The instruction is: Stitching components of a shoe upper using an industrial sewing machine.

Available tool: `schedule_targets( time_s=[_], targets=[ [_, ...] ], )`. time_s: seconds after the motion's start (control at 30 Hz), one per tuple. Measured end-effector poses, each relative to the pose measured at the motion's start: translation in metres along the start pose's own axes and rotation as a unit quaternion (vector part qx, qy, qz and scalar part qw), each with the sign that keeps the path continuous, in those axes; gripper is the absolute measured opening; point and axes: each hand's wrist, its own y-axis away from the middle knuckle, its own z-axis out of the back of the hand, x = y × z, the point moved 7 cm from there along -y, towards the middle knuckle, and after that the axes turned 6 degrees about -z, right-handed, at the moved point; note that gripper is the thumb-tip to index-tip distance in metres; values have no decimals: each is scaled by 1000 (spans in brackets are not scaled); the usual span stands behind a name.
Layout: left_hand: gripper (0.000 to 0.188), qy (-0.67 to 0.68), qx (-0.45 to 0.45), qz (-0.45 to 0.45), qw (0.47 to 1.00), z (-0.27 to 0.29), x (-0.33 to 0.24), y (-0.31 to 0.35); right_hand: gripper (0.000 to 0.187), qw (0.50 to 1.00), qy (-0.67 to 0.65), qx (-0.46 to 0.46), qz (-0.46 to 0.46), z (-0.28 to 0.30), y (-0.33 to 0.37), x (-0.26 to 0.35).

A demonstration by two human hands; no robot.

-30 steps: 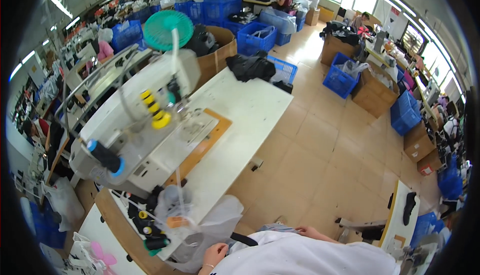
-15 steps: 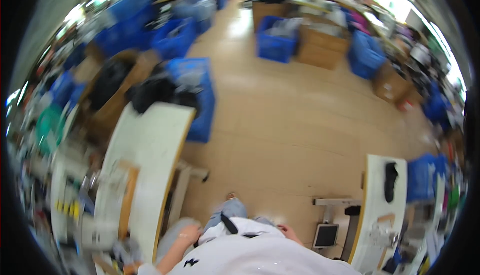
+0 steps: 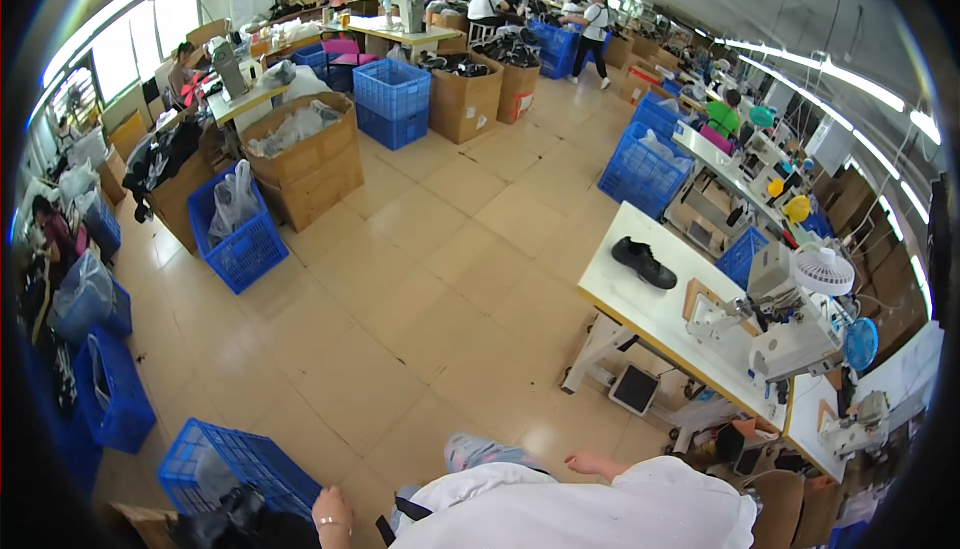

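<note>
My left hand [image 3: 332, 507], with a band at its wrist, hangs low beside a blue plastic crate [image 3: 285, 469]. Its fingers are loosely bent and I see nothing in them. My right hand [image 3: 585, 463] is out in front of my right side over the floor, fingers slightly curled, also with nothing visible in it. Inside the crate are dark, bag-like items [image 3: 240, 519]. To my right, a black shoe [image 3: 645, 262] lies on a white worktable [image 3: 625, 239], out of reach of either hand.
Sewing machines [image 3: 800, 309] and a white fan [image 3: 824, 269] stand along the right. A foot pedal [image 3: 633, 389] sits under the table. Cardboard boxes [image 3: 315, 174] and a blue crate [image 3: 240, 239] holding bags line the left. One person [image 3: 593, 34] walks at the back.
My view has turned right and become sharper. The shoe and its table now show closer to the middle. The worktable on my left is gone from view, and both arms have shifted.
</note>
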Motion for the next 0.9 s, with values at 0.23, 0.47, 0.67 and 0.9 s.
schedule_targets(
  time_s=[0.23,0.47,0.67,0.9],
  targets=[
    [16,79,-104,-210,969,133,-42,-189,39,988,10,143,-49,-30,-93,150],
    [43,368,-72,-248,893,255,-57,-290,40,874,479,83,0,177,-311,416],
    [37,402,-165,-482,760,419,-72,-389,28,662,685,-145,268,172,-386,975],
    [50,407,-33,-383,828,492,144,-470,12,416,486,-94,763,-79,-201,1244]
  ],
)
